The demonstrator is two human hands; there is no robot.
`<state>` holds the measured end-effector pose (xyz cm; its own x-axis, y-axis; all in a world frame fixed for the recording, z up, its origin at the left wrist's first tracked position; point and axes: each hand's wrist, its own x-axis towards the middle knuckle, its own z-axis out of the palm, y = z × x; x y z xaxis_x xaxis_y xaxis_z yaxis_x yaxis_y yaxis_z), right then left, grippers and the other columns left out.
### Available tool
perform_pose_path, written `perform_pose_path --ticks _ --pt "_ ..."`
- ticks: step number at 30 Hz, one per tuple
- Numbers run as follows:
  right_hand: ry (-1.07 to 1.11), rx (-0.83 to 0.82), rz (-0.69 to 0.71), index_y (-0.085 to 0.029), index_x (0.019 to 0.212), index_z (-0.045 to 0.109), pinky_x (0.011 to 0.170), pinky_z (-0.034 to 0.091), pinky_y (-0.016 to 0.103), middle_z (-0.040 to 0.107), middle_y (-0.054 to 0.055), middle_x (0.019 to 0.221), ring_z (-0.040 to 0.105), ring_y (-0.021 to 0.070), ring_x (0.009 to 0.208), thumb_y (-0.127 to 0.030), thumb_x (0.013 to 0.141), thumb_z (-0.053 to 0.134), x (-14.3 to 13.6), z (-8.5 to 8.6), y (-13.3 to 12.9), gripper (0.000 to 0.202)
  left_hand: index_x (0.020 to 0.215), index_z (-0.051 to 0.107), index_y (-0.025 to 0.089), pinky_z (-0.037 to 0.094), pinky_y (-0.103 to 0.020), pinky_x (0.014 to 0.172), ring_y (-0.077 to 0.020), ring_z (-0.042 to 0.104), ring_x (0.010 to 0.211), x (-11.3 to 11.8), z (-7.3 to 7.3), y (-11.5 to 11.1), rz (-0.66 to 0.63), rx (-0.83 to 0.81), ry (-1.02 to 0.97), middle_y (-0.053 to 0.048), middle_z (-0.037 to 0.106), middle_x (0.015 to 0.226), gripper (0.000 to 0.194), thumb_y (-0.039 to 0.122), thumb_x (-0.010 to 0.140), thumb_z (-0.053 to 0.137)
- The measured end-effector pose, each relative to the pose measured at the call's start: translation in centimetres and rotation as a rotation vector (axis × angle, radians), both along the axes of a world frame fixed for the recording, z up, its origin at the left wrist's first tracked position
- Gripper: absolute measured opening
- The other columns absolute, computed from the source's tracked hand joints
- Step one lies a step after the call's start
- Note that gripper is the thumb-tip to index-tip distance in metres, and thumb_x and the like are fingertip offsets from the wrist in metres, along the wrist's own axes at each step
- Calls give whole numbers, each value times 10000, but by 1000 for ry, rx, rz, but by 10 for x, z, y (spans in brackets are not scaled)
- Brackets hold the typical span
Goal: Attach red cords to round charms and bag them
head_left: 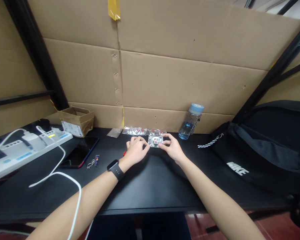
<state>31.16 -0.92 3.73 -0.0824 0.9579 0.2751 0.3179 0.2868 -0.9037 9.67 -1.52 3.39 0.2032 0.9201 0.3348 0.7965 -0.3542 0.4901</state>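
Note:
A small clear plastic packet [153, 138] with something red and dark inside is stretched between my two hands over the black table. My left hand [137, 148], with a dark watch on its wrist, is closed, thumb and forefinger pinched at the packet's left edge. On the right edge, my right hand [173, 148] grips the packet between thumb and fingers. Just behind lie more shiny clear packets [135, 130] with red marks, and a flat translucent bag [114, 132]. A small red thing [124, 153] shows beside my left hand, partly hidden by it.
Against the cardboard wall [165, 83] stand a blue-capped water bottle [189, 123] and an open cardboard box [77, 120]. At left are a white power strip [27, 150] with cables, a tablet [81, 151] and a keychain [96, 161]. A black backpack [260, 150] fills the right.

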Motion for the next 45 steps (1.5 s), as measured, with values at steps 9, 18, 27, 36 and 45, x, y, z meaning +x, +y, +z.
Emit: perform_pose_path --ticks 9,18,27,36,45 --pt "-484 16 -250 -287 1251 486 760 493 335 712 -38 799 681 189 776 -309 790 722 -12 9 81 518 878 758 293 367 -507 948 -325 464 1184 -11 -1 -2 -23 39 92 -73 658 1154 187 353 912 585" --pt "-690 -90 -322 -243 1192 520 927 418 493 742 62 976 672 277 994 -260 761 744 -57 11 129 486 938 744 291 382 -496 944 -313 460 1178 -12 3 -8 -49 65 87 -70 635 1159 152 301 884 602" --pt "-996 63 -407 -197 1198 535 942 315 540 721 164 1098 635 367 1093 -321 854 669 -67 6 111 389 940 741 274 377 -487 935 -307 459 1168 -16 -3 -1 -59 56 114 -71 640 1152 155 294 878 601" --pt "-972 146 -356 -218 1179 555 891 305 460 709 126 1113 617 331 1054 -293 852 610 -39 10 80 340 1163 658 279 352 -506 1010 -346 437 1254 -56 16 26 155 91 80 -94 632 1283 265 324 918 567" --pt "-764 211 -336 -250 1056 642 729 287 335 721 47 959 645 247 878 -316 796 607 37 -1 45 271 1334 620 341 402 -491 986 -323 502 1267 -144 12 62 367 53 92 -43 638 1388 464 196 949 406"
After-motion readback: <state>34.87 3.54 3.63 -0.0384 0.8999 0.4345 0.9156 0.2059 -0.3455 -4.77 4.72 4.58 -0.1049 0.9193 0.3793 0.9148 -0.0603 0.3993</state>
